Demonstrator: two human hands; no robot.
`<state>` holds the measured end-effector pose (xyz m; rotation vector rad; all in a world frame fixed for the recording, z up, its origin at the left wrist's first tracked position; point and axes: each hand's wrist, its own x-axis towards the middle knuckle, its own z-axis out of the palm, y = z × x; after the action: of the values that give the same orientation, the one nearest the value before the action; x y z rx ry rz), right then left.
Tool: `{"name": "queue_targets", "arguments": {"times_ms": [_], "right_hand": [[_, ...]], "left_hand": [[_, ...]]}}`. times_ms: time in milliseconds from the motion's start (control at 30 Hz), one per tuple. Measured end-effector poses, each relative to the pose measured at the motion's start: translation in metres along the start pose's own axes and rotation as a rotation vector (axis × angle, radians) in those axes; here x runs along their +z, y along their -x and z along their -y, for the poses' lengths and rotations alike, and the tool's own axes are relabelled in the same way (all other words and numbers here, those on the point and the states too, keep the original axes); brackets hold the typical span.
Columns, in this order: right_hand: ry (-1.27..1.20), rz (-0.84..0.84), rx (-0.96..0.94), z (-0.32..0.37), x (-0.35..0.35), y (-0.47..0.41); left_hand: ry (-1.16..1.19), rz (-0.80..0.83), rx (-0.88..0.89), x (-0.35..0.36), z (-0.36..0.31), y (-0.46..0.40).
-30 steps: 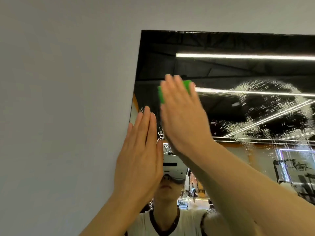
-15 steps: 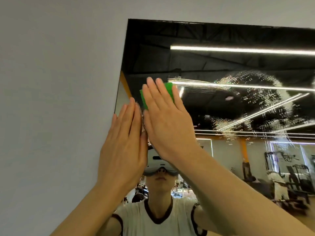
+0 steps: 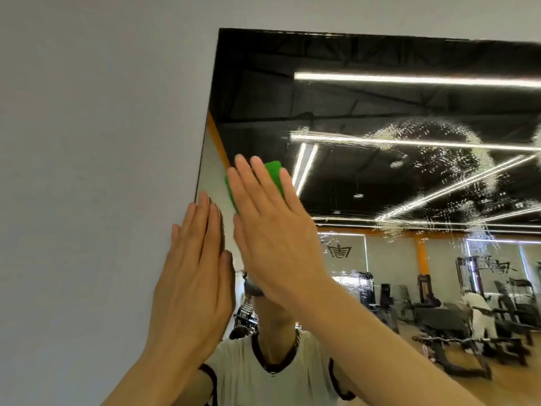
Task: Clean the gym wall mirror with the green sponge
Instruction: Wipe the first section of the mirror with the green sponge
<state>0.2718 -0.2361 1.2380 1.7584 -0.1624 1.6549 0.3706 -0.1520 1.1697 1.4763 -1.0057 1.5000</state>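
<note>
the right hand (image 3: 272, 238) lies flat, fingers straight, pressing the green sponge (image 3: 273, 178) against the mirror (image 3: 380, 112) near its left edge, below the top left corner. only the sponge's top and left side show past the fingers. the left hand (image 3: 196, 276) is open too, fingers straight and together, flat over the mirror's left edge where it meets the grey wall (image 3: 87, 171). the two hands sit just beside each other. a ring of wet droplets (image 3: 433, 159) spreads over the glass to the right, well apart from the sponge.
</note>
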Motion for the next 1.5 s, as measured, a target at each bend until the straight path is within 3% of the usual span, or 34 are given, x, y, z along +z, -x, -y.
{"name": "queue_targets", "arguments": {"times_ms": [67, 200, 267, 333, 400, 500, 567, 667, 733, 800, 900, 933, 967, 1033, 1100, 1133, 1300, 1367, 1433, 1500], "right_hand": [[-0.019, 0.008, 0.012, -0.03, -0.006, 0.018], [-0.038, 0.007, 0.443, -0.1, -0.026, 0.066], [-0.01, -0.042, 0.548, -0.084, -0.027, 0.058], [-0.028, -0.072, 0.444, -0.041, -0.017, 0.031], [-0.072, -0.049, 0.188, 0.004, -0.005, 0.008], [-0.059, -0.037, -0.003, 0.002, -0.004, 0.006], [-0.102, -0.031, 0.127, -0.037, -0.013, 0.027], [-0.07, -0.041, 0.504, -0.09, -0.029, 0.054], [-0.062, -0.05, 0.602, -0.077, -0.024, 0.037], [-0.056, -0.087, 0.433, -0.039, -0.013, 0.002], [0.021, -0.066, -0.096, 0.008, 0.007, -0.032], [0.029, -0.022, -0.196, 0.003, 0.005, -0.037], [-0.006, 0.021, -0.207, -0.008, 0.001, -0.038], [-0.089, 0.065, -0.019, -0.041, -0.006, -0.036], [-0.082, 0.012, 0.166, -0.061, -0.01, -0.043], [-0.067, 0.002, 0.165, -0.056, -0.011, -0.048], [-0.044, 0.044, -0.382, 0.007, -0.005, -0.002], [-0.046, 0.097, -0.486, 0.004, -0.005, 0.01], [-0.003, 0.064, -0.451, -0.004, 0.004, -0.019], [0.011, 0.042, -0.283, -0.004, 0.01, -0.069]], "left_hand": [[-0.036, -0.017, 0.04, 0.0, -0.001, 0.0], [0.023, -0.022, 0.004, 0.004, 0.002, 0.001], [0.029, -0.03, 0.01, 0.005, 0.002, 0.001], [-0.016, -0.055, 0.057, 0.005, 0.002, 0.0], [-0.023, -0.065, 0.055, 0.006, 0.0, -0.003], [-0.021, -0.06, 0.038, 0.003, -0.001, -0.001], [-0.053, -0.067, 0.083, 0.003, 0.004, 0.007], [-0.019, -0.08, 0.073, 0.001, 0.015, 0.017], [-0.039, -0.07, 0.069, 0.001, 0.02, 0.018], [-0.046, -0.073, 0.082, 0.001, 0.019, 0.017], [-0.042, -0.123, 0.068, 0.0, 0.015, 0.017], [-0.039, -0.141, 0.071, -0.002, 0.014, 0.017], [-0.044, -0.146, 0.078, -0.003, 0.013, 0.018], [-0.064, -0.15, 0.085, -0.004, 0.013, 0.022], [-0.036, -0.155, 0.077, -0.003, 0.013, 0.024], [-0.019, -0.162, 0.075, -0.003, 0.014, 0.027], [-0.01, -0.265, 0.067, 0.015, 0.014, 0.029], [0.012, -0.314, 0.026, 0.022, 0.011, 0.025], [-0.004, -0.272, 0.017, 0.028, 0.011, 0.026], [-0.043, -0.254, 0.026, 0.029, 0.013, 0.029]]}}
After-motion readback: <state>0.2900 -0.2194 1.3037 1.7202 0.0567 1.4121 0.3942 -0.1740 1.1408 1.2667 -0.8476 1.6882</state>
